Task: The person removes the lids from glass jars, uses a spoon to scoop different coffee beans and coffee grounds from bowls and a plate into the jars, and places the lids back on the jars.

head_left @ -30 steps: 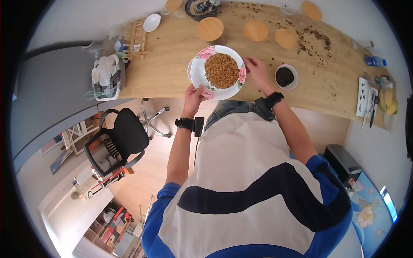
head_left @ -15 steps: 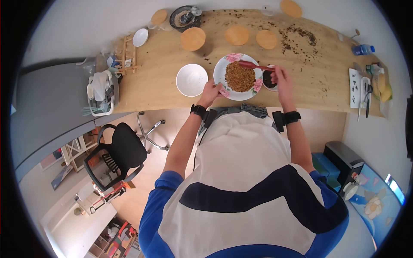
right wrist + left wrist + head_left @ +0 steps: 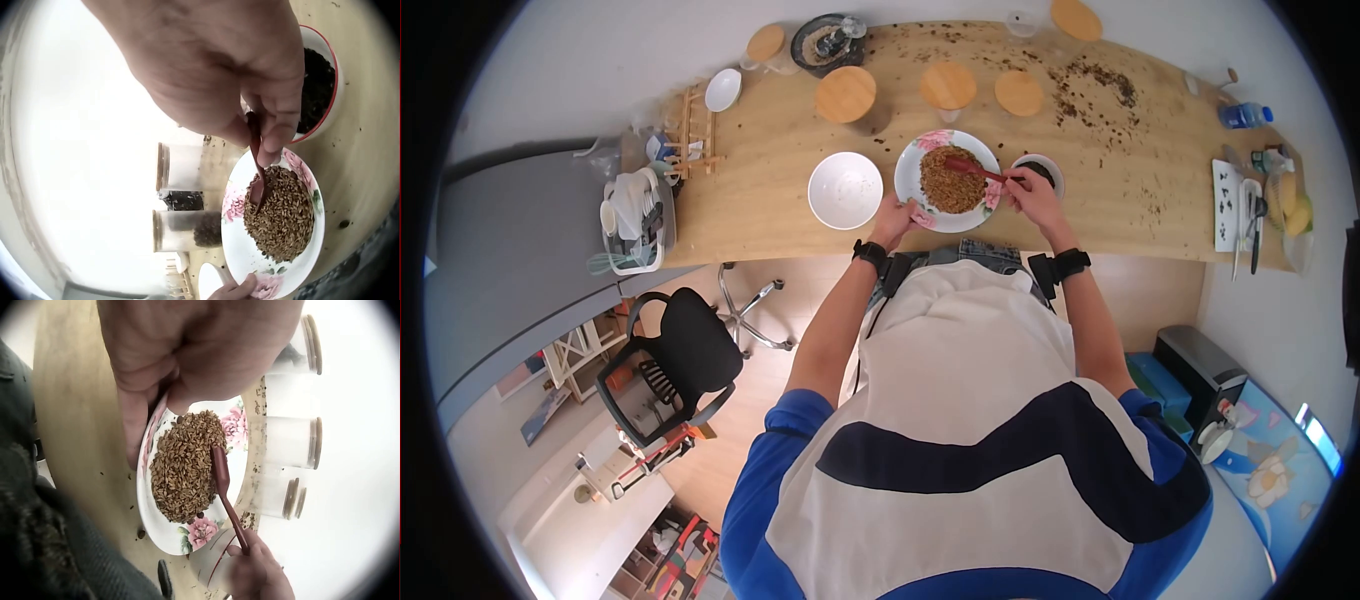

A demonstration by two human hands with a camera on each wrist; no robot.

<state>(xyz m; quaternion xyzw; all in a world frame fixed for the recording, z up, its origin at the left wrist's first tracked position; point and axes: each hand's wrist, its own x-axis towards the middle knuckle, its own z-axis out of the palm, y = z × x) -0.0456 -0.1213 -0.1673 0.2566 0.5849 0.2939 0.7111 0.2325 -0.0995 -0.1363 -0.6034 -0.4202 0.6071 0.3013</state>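
A floral-rimmed white plate (image 3: 910,180) holds a heap of brown grain (image 3: 182,469). My left hand (image 3: 891,221) grips the plate's near left edge, thumb on the rim in the left wrist view. My right hand (image 3: 1035,197) pinches the handle of a dark red spoon (image 3: 221,474), whose head lies on the grain. In the right wrist view, a red-rimmed white bowl of dark material (image 3: 317,87) is beside that hand. An almost bare white bowl (image 3: 845,190) with a few specks stands left of the plate.
Wooden-lidded jars (image 3: 846,94) and a stone mortar (image 3: 806,50) line the back of the table. Dark crumbs (image 3: 1100,90) are scattered at the back right. A utensil basket (image 3: 640,225) sits at the left end, a white tray (image 3: 1225,205) at the right.
The plate was moved right, uncovering the white bowl, and then lowered slightly. My right hand brought in the red spoon from the right, and its head has moved down onto the grain.
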